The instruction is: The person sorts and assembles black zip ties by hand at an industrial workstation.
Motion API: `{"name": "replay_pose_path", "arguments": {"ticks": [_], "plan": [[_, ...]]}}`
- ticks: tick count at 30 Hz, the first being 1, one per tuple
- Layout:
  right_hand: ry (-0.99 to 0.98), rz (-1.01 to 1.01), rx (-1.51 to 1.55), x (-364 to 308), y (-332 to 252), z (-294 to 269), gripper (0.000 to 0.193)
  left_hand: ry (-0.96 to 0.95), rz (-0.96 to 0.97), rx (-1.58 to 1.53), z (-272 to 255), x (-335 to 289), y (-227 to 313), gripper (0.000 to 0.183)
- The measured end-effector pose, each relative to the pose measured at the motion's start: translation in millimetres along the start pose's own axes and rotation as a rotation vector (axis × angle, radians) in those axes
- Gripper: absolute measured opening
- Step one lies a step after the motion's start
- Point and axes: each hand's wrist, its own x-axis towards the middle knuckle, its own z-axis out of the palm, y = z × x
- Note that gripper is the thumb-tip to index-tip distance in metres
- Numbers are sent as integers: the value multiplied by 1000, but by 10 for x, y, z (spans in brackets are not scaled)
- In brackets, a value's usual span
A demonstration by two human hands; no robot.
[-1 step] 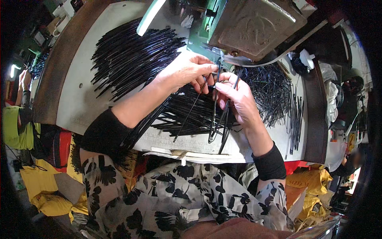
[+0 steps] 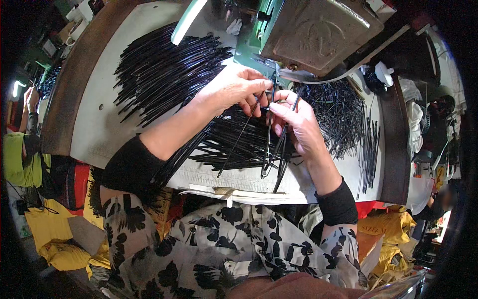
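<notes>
Thin black strips (image 2: 269, 134) hang down between my hands, their lower ends over the ruled front edge of the table. My left hand (image 2: 231, 89) is closed, pinching strips between thumb and fingers close below the needle area of a sewing machine (image 2: 318, 40). Just to the right, my right hand (image 2: 301, 124) grips several strips, thumb and fingertips pressed together. The fingertips of both hands nearly meet. Beneath them lies a heap of black strips (image 2: 234, 142), partly covered by my hands. To the left spreads a larger bundle of straight black strips (image 2: 164, 70).
A tangled heap of black strips (image 2: 341, 117) lies right of my right hand, with a loose row (image 2: 369, 154) beside it. A bright lamp tube (image 2: 188, 22) hangs at the top. Yellow bags (image 2: 388, 229) flank the table below. Another person's hand (image 2: 32, 99) shows far left.
</notes>
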Motion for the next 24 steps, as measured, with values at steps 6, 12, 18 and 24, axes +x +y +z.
{"name": "replay_pose_path", "arguments": {"ticks": [6, 12, 18, 24], "plan": [[-4, -25, -21, 42, -23, -35, 24, 37, 44, 59, 32, -1, 47, 30], [-33, -8, -41, 70, -38, -64, 22, 53, 92, 237, 63, 2, 91, 28], [-51, 59, 70, 90, -58, -60, 20, 31, 52, 112, 24, 7, 59, 33], [-31, 84, 169, 72, -56, 12, 19, 36, 47, 49, 39, 7, 9, 32]]}}
